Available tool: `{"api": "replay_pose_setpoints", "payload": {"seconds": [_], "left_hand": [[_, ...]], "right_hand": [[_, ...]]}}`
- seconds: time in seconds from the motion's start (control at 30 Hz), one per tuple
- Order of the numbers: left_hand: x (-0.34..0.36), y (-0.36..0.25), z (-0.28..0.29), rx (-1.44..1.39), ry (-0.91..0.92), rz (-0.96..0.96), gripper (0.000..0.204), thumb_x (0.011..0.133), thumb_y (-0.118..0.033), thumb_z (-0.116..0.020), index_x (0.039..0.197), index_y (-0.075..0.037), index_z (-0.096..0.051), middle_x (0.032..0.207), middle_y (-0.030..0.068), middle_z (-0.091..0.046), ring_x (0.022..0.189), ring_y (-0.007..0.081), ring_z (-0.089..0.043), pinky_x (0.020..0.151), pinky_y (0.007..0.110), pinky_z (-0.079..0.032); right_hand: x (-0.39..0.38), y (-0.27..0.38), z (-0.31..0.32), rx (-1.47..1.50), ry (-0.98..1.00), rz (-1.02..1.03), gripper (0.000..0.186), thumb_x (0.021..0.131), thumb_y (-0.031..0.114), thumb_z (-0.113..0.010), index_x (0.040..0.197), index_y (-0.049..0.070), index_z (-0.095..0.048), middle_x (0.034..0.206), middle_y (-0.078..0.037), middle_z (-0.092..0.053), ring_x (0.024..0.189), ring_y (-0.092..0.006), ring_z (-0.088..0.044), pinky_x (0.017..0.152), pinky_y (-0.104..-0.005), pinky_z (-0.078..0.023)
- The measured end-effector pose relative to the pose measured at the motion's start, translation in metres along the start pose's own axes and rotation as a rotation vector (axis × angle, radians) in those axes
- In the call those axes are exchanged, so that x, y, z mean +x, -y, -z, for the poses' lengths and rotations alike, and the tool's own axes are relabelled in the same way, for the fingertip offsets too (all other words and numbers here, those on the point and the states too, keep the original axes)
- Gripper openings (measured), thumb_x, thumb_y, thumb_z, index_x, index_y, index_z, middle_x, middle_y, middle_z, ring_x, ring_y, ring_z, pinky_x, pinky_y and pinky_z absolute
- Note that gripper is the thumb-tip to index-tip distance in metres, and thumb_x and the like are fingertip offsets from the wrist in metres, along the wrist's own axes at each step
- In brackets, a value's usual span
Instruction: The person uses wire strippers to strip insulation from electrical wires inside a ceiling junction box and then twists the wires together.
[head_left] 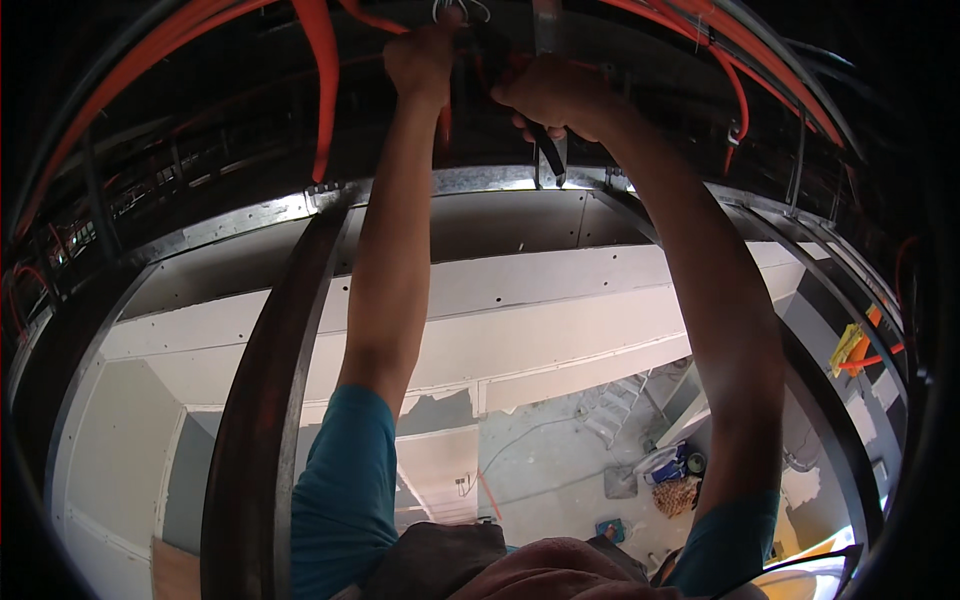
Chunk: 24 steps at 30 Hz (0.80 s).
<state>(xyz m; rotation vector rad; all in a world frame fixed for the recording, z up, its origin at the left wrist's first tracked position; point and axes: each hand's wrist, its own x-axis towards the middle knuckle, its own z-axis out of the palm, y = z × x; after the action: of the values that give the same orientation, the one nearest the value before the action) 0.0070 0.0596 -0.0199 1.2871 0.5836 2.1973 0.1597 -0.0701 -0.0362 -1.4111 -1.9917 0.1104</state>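
Observation:
Both my arms reach up into the dark ceiling space. At the top, my left hand [422, 62] is closed, with loops of thin pale wire [474, 10] at its fingertips. A short orange tube [445, 122] hangs just below that hand. To its right, my right hand [562, 95] is wrapped around a black-handled hand tool [546, 152], whose handle end sticks out below the fingers. The tool's dark head points toward the left hand, and shadow hides its exact shape. Beside the right hand, a grey metal strip [546, 28] hangs down.
Orange conduits [318, 90] run overhead on both sides. Dark metal beams [265, 400] cross below, with a metal channel [240, 215] along the pale wall panels [520, 290]. Far down on the floor [540, 450] are a stepladder [614, 408], bags and a patterned bundle [676, 495].

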Motion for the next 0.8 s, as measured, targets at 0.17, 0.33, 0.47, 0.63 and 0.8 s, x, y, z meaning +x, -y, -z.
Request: {"api": "replay_pose_setpoints", "payload": {"seconds": [0.17, 0.33, 0.47, 0.63, 0.8], "left_hand": [[0.013, 0.01, -0.005, 0.001, 0.123, -0.14, 0.022, 0.086, -0.019, -0.079, 0.091, 0.002, -0.072, 0.081, 0.0058, -0.069, 0.069, 0.0132, -0.06, 0.059, 0.031, -0.047], [0.04, 0.037, -0.013, -0.232, 0.243, -0.068, 0.014, 0.089, -0.012, -0.075, 0.087, 0.001, -0.07, 0.079, 0.0111, -0.072, 0.066, 0.0141, -0.067, 0.053, 0.028, -0.05], [0.051, 0.043, -0.005, -0.426, 0.391, -0.036, 0.013, 0.091, -0.01, -0.072, 0.092, 0.002, -0.069, 0.083, 0.0147, -0.073, 0.067, 0.0176, -0.069, 0.054, 0.027, -0.05], [0.019, 0.016, -0.007, -0.26, 0.329, 0.054, 0.013, 0.091, -0.01, -0.073, 0.092, 0.002, -0.069, 0.085, 0.014, -0.074, 0.067, 0.0174, -0.069, 0.056, 0.024, -0.05], [0.012, 0.003, -0.004, -0.135, 0.295, 0.047, 0.014, 0.091, -0.011, -0.074, 0.091, 0.002, -0.07, 0.085, 0.0098, -0.074, 0.071, 0.0144, -0.069, 0.058, 0.026, -0.049]], "right_hand": [[0.001, -0.004, 0.012, 0.084, 0.011, -0.045, 0.029, 0.102, 0.031, -0.058, 0.105, 0.002, -0.062, 0.074, -0.005, -0.065, 0.063, -0.0171, -0.069, 0.044, -0.0241, -0.044], [0.001, -0.007, 0.016, 0.254, -0.052, -0.092, 0.037, 0.103, 0.032, -0.056, 0.107, -0.004, -0.061, 0.077, -0.01, -0.067, 0.068, -0.025, -0.074, 0.055, -0.0291, -0.06], [-0.006, -0.005, 0.012, 0.207, -0.035, -0.077, 0.041, 0.104, 0.032, -0.054, 0.111, -0.008, -0.06, 0.089, -0.016, -0.071, 0.076, -0.0313, -0.076, 0.062, -0.0343, -0.064], [-0.004, -0.01, 0.015, 0.086, 0.006, -0.082, 0.042, 0.104, 0.032, -0.053, 0.119, -0.006, -0.059, 0.096, -0.017, -0.071, 0.079, -0.0319, -0.076, 0.062, -0.0334, -0.064], [0.01, -0.015, 0.005, 0.196, -0.03, -0.083, 0.043, 0.105, 0.034, -0.053, 0.124, -0.005, -0.057, 0.091, -0.015, -0.069, 0.078, -0.0257, -0.074, 0.063, -0.0306, -0.064]]}}
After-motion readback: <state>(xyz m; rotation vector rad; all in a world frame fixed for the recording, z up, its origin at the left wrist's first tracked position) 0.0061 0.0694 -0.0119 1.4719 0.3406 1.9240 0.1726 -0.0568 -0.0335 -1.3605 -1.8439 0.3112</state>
